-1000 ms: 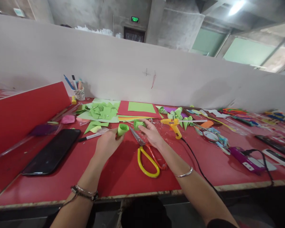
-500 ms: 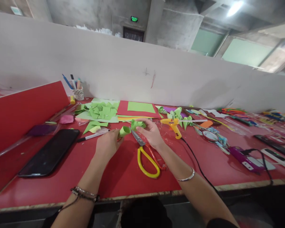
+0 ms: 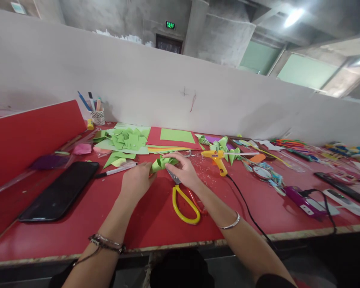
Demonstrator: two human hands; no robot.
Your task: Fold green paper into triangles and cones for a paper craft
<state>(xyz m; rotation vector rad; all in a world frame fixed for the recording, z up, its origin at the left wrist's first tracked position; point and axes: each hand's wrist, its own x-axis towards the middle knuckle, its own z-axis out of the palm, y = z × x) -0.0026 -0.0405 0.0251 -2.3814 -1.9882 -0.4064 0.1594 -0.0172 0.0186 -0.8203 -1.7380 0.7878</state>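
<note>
Red covers the upright panel (image 3: 33, 144) at the far left of the scissors (image 3: 188, 199), and a black phone (image 3: 60, 192) lies flat on the red tabletop (image 3: 156, 228) left of them. Behind the phone, to the scissors' far left, a patterned cup (image 3: 97, 117) holds pens. Nearer the scissors, still on their left and farther back, spreads a heap of cut green pieces (image 3: 129, 139), with a white marker (image 3: 117, 170) in front of it. The person's left hand (image 3: 138, 182), just left of the scissors, has its fingers closed around a green paper roll (image 3: 156, 165), raised beyond the handles. The right hand (image 3: 186, 170), above the blades, pinches a folded green paper (image 3: 171, 161) between thumb and fingers, right up against the roll; whether the two are joined, one cannot tell. Behind the scissors, a light green sheet (image 3: 177, 136) lies on a red one. To their right sits a yellow glue gun (image 3: 217, 159), with green paper cones (image 3: 223, 143) behind it. Far to the scissors' right rests a purple box (image 3: 304, 202) with a black cable.
</note>
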